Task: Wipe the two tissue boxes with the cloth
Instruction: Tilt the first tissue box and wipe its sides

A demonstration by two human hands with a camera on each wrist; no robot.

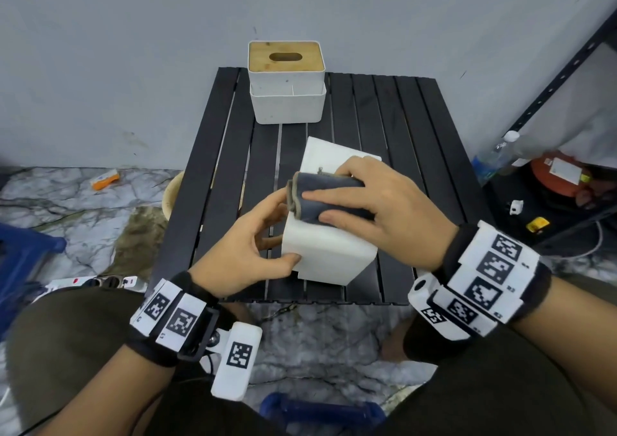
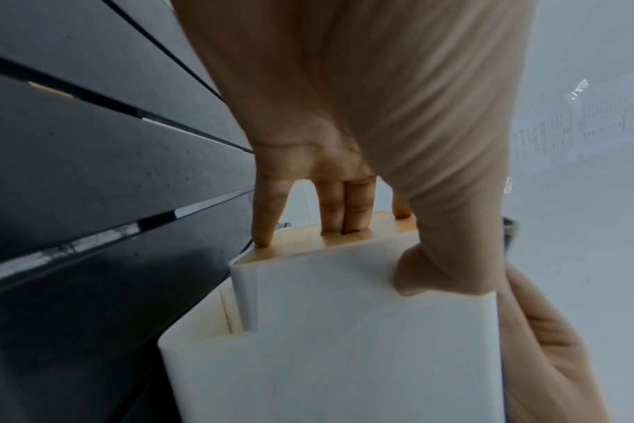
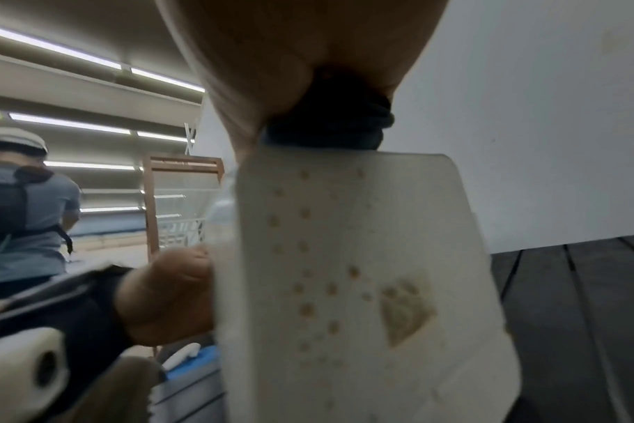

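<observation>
Item: near white tissue box [image 1: 329,252], tipped, at the front of the black slatted table [image 1: 207,155]. Our left hand [image 1: 247,252] grips its side; our right hand [image 1: 384,208] presses the folded grey-blue cloth [image 1: 320,198] flat on top. The bamboo-lidded tissue box [image 1: 287,81] stands at the table's far edge.

Storeroom-like workspace: metal shelving [image 1: 547,95], cluttered marble floor [image 1: 86,198], folding table [image 1: 213,155].

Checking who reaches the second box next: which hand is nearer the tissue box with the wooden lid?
Right, slightly. The right hand presses the cloth on the near white box; the left hand grips that box's side, lower. Neither touches the wooden-lid box.
</observation>
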